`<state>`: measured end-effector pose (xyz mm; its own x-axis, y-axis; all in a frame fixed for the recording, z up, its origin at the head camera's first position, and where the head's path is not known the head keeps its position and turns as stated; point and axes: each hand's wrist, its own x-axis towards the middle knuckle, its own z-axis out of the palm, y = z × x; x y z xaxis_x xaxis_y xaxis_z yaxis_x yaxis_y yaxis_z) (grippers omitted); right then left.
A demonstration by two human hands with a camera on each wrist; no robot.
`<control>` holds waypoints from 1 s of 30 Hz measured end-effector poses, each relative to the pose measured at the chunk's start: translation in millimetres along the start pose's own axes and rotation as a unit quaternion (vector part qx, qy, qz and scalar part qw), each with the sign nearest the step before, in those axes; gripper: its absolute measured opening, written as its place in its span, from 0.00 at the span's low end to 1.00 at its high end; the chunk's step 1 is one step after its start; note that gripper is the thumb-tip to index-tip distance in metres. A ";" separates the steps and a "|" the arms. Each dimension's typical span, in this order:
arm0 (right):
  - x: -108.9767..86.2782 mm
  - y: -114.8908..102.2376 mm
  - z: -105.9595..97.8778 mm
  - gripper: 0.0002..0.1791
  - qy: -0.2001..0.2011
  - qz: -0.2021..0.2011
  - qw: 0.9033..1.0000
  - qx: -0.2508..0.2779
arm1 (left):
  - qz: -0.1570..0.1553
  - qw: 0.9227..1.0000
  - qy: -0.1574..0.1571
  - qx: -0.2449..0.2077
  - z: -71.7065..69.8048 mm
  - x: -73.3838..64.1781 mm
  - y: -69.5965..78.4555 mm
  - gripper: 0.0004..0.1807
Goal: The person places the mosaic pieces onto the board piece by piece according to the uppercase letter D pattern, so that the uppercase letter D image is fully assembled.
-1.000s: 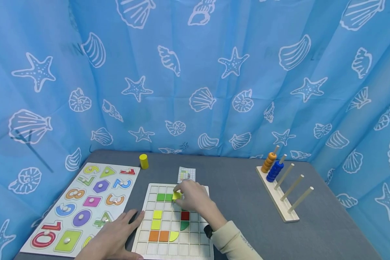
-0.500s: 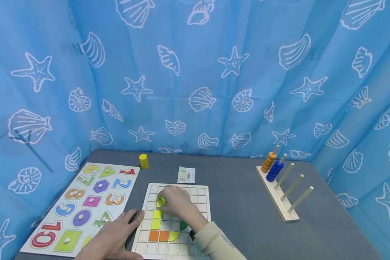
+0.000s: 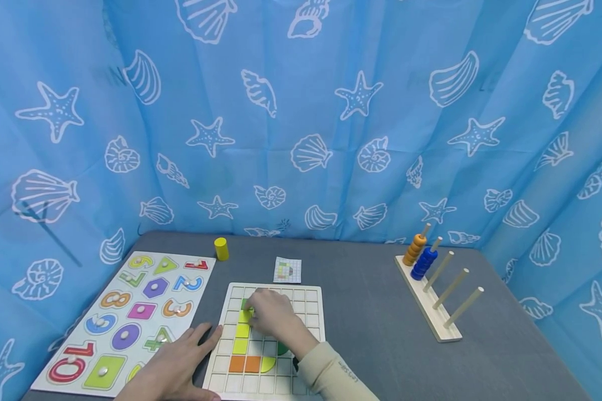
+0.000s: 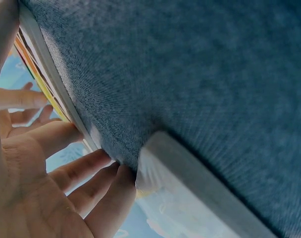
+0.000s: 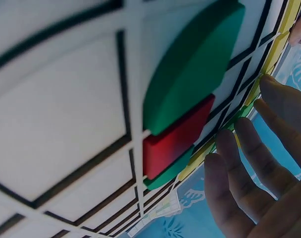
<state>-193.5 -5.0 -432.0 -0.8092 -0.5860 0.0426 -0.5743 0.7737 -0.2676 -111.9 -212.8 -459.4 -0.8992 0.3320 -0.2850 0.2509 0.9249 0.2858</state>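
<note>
A square yellow tile (image 3: 245,316) lies in a cell in the left part of the wooden grid board (image 3: 310,292), just above other yellow square tiles (image 3: 241,338). My right hand (image 3: 275,313) bends over that tile, thumb and forefinger pinching it. Its fingers partly hide the green tiles behind. My left hand (image 3: 173,365) rests at the board's lower left edge, fingers extended; the left wrist view has its fingertips by the board's corner (image 4: 163,148). Orange tiles (image 3: 244,364) and a yellow quarter circle (image 3: 268,365) lie near the front. A red square (image 5: 177,139) and a dark green quarter circle (image 5: 197,69) show up close.
A number puzzle board (image 3: 125,312) lies left. Behind the grid board are a printed pattern card (image 3: 287,270) and a yellow cylinder (image 3: 222,249). A wooden peg stand (image 3: 426,295) with orange and blue beads (image 3: 423,264) stands right. A blue shell-print curtain (image 3: 301,122) hangs behind.
My right hand has carried the yellow tile leftward across the board and down toward me; the tile now lies in line with the yellow ones. My left hand stays put.
</note>
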 end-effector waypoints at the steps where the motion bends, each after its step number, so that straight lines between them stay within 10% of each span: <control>1: 0.0 0.0 0.2 0.09 -0.001 0.000 1.000 -0.001 | 0.000 1.000 0.000 -0.001 0.1 0.0 -0.2 0.69; 30: -5.5 11.4 3.4 0.18 -0.020 -0.004 1.000 -0.007 | 0.000 1.000 0.002 -0.003 -1.5 5.0 2.2 0.70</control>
<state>-195.1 6.3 -438.6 -0.7993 -0.6009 0.0066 -0.5825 0.7720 -0.2545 -116.3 -209.4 -458.8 -0.9001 0.3321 -0.2818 0.2492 0.9233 0.2921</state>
